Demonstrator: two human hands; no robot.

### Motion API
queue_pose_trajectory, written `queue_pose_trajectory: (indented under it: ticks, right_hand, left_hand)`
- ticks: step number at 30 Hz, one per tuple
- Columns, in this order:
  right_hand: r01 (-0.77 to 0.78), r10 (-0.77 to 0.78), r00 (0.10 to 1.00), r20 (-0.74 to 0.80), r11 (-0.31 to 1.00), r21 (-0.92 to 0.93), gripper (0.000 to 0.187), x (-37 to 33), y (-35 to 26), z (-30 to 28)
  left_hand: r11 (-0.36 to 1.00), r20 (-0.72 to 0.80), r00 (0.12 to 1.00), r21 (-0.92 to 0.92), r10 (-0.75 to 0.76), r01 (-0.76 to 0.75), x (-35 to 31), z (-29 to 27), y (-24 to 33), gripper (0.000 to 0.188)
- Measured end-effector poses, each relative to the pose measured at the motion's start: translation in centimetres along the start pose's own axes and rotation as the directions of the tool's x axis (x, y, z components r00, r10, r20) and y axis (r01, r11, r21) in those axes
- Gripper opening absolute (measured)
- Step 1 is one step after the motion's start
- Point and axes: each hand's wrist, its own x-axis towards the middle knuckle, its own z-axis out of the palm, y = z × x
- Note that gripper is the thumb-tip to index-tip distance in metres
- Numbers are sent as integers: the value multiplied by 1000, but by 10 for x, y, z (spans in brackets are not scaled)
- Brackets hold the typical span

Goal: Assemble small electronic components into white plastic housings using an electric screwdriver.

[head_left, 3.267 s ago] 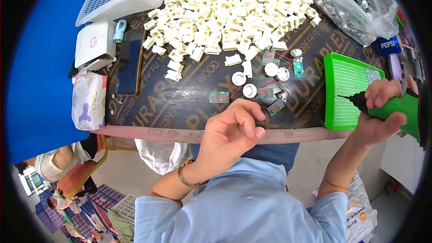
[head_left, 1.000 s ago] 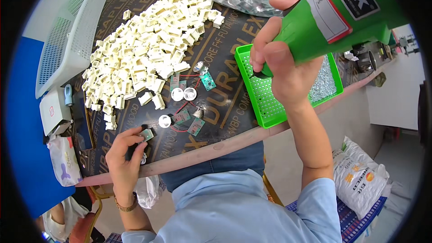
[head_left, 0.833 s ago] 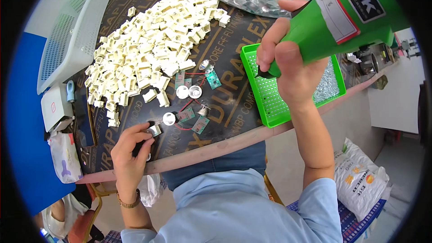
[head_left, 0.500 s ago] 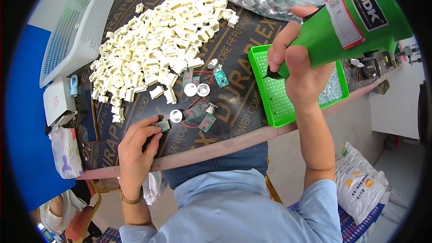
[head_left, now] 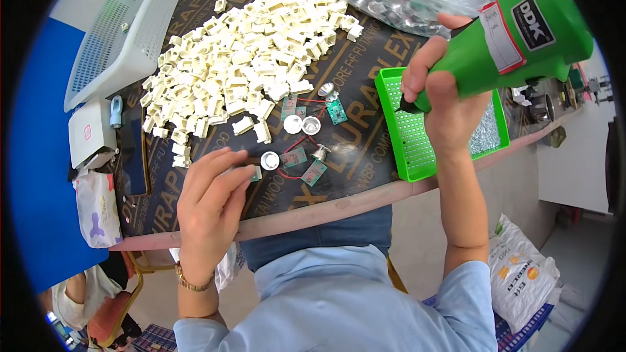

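Observation:
My right hand grips a green power screwdriver, its dark tip angled left over the green tray. At the near table edge, the fingers of my left hand are closed around a small circuit board, mostly hidden by them. Just beyond it lies a round reflector cup. Small green boards with thin red wires and a lamp head are to its right. Farther off are another wired board and more reflector cups.
A large heap of cream plastic housings covers the table's far left-middle. Screws fill part of the tray. A white basket, a white box and a tissue pack line the left. A clear bag of parts lies behind.
The table scene has shifted slightly right in the view. My left hand has moved forward a little, covering more of the board. The screwdriver stays held over the tray.

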Motion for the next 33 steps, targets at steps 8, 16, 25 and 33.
queue_pose_trajectory:
  ticks: [8,16,25,33]
  right_hand:
    - [-12,21,997,-72,992,128,84,28,-40,25]
    - [-177,162,966,199,982,60,123,9,-50,116]
    - [-317,279,938,204,930,188,116,2,-42,153]
    - [-269,239,959,149,934,234,111,4,-45,148]
  left_hand:
    - [977,59,975,-16,214,-214,32,-15,-12,30]
    - [996,23,1000,-81,22,-20,-10,-24,-34,17]
    - [977,-100,995,210,-12,33,-51,8,-17,34]
    - [996,-138,990,87,5,8,-31,5,-16,39]
